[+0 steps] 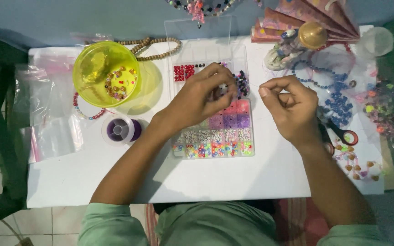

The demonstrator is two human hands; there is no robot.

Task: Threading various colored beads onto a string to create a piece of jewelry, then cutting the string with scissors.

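While the two hands work at mid-frame, the scene reads as follows.

Left hand: the left hand (197, 98) lies over the clear compartmented bead box (215, 136), fingertips drawn together in a pinch on what looks like a single pale bead (223, 88), though that is too small to be sure.
Right hand: the right hand (290, 107), right of centre, has thumb and forefinger pressed together, seemingly on a fine thread; the thread itself barely shows.
Bead box: centre of the white table (115, 168), lid propped open toward the top of the frame.
Doing it well: I judge that the thread end should stay stiff and short past the fingertips, and the bead's hole be turned to face it.
Nearby: a yellow bowl (103, 64) of beads at upper left, a purple cord spool (121, 130) below it, scissors (338, 134) right of the right hand.
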